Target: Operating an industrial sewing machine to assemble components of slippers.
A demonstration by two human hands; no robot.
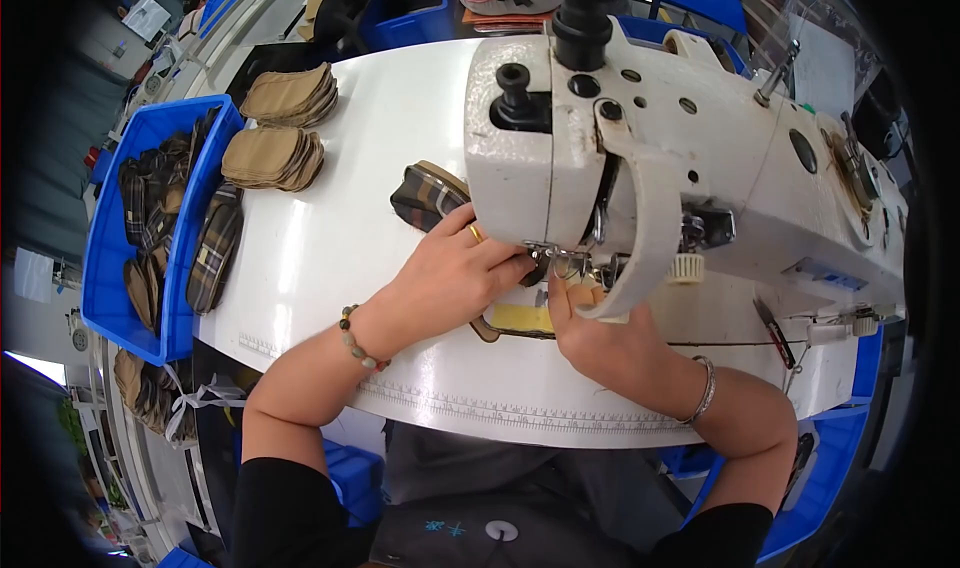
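Note:
My left hand (pixel 450 273) reaches in from the left to the sewing machine (pixel 520 158), its thumb and fingers closed on dark fabric beside the presser foot. Under and behind those fingers lies a plaid fabric piece (pixel 425 196) with a tan edge, shaped like a slipper upper. My right hand (pixel 610 343) is on the other side of the needle area, fingers bent together close to the foot. What they grip is mostly hidden by the hand and the white machine guard (pixel 640 218). A yellow plate (pixel 520 318) shows on the table between my hands.
Two stacks of tan oval pieces (pixel 268 158) sit at the left, near a blue bin (pixel 100 258) of plaid pieces. Another plaid piece (pixel 215 248) leans beside the bin. A small dark-and-red tool (pixel 773 333) lies at the right. A printed ruler (pixel 520 411) follows the front edge.

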